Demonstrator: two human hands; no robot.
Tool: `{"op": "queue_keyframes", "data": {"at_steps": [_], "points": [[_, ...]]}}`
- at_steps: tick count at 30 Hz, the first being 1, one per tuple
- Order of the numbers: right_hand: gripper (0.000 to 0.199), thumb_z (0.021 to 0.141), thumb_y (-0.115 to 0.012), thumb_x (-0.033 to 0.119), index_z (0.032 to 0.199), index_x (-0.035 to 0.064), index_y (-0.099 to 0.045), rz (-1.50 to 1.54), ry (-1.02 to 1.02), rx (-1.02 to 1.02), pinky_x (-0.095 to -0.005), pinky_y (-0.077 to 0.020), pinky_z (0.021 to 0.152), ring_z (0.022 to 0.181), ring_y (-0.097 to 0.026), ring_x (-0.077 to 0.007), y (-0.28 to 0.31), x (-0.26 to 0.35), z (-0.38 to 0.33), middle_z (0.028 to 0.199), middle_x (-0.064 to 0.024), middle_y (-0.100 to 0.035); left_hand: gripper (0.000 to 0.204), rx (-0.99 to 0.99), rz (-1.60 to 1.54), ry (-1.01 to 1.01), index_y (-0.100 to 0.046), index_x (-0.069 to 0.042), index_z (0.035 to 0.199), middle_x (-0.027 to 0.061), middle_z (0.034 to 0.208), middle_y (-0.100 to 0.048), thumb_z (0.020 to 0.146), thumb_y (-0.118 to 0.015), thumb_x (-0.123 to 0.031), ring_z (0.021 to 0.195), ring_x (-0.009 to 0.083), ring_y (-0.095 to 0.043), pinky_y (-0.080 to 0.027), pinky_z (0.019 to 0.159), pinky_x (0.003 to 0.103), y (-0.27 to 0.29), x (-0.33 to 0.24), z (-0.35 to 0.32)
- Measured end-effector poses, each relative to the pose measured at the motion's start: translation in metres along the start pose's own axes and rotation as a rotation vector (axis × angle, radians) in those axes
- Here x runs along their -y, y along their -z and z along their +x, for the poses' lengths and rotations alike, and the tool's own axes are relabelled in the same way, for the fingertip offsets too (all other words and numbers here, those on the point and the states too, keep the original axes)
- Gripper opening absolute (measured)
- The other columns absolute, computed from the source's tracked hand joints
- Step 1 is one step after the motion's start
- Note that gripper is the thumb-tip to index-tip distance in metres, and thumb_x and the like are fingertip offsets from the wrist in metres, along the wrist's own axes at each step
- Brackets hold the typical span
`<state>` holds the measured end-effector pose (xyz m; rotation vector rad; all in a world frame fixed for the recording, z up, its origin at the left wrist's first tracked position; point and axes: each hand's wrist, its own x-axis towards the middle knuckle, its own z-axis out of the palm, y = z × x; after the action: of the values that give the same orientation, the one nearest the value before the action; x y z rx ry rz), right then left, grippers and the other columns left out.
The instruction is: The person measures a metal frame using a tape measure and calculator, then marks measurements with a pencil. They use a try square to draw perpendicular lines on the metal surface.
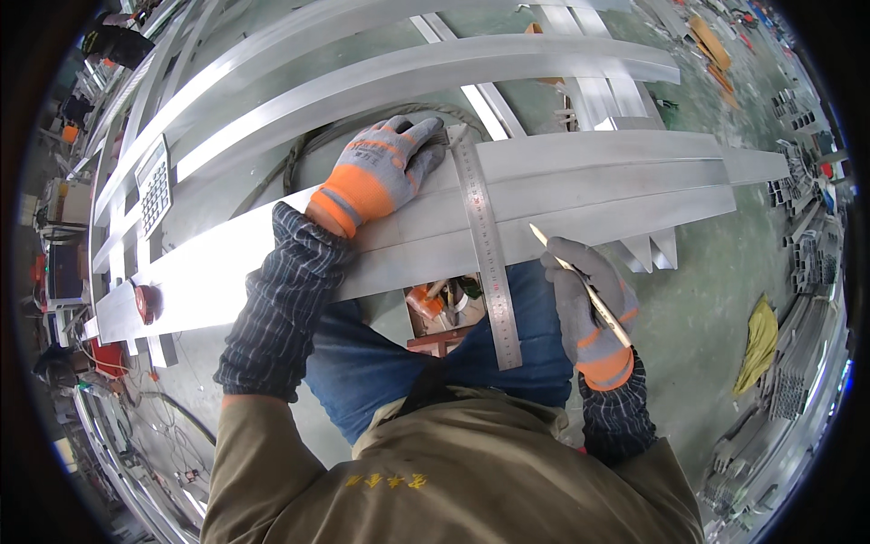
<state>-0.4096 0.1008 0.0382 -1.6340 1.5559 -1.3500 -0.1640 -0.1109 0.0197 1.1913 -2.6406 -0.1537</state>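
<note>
A broad silver metal profile [403,240] lies crosswise in front of me, with seam lines along its length. Across it runs a steel square [487,245] with a graduated blade, its near end jutting over my lap. My left hand [385,168], in a grey and orange glove, rests at the profile's far edge, closed around the square's far end, which the fingers partly hide. Right of the blade, my right hand [589,290], gloved alike, is closed on a pencil [608,315]. The pencil's point tilts up toward the profile, just beside its near edge.
More long metal profiles [390,86] lie beyond on a frame. A calculator [154,186] and a red-brown round object [145,304] sit at the left. Below the profile is a box of tools [444,313]. Stacked profiles [802,372] and a yellow cloth [757,344] lie right.
</note>
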Motion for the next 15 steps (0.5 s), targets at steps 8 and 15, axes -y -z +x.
{"op": "queue_keyframes", "data": {"at_steps": [8,15], "points": [[0.022,0.096,-0.061,-0.003,0.118,-0.0006,-0.067,-0.011,-0.035,0.009,-0.0327,-0.0583,0.082,0.093,-0.074,-0.0253,-0.006,0.001,0.022,0.104,-0.0189,-0.073,0.046,0.014,0.006,0.006,-0.057,-0.012,0.145,0.0217,0.111,-0.066,0.102,-0.06,-0.028,0.099,0.0392,-0.065,-0.054,0.09,0.046,0.001,-0.001,0.001],[0.021,0.091,-0.063,-0.002,0.111,-0.0008,-0.069,-0.119,0.28,0.045,-0.0403,-0.0582,0.082,0.089,-0.072,-0.0344,-0.025,-0.024,0.073,0.102,-0.0176,-0.074,0.044,0.039,-0.03,0.028,-0.061,-0.012,0.141,0.0201,0.111,-0.065,0.101,-0.062,-0.029,0.097,0.0394,-0.065,-0.054,0.085,0.047,0.003,-0.002,0.001]]}}
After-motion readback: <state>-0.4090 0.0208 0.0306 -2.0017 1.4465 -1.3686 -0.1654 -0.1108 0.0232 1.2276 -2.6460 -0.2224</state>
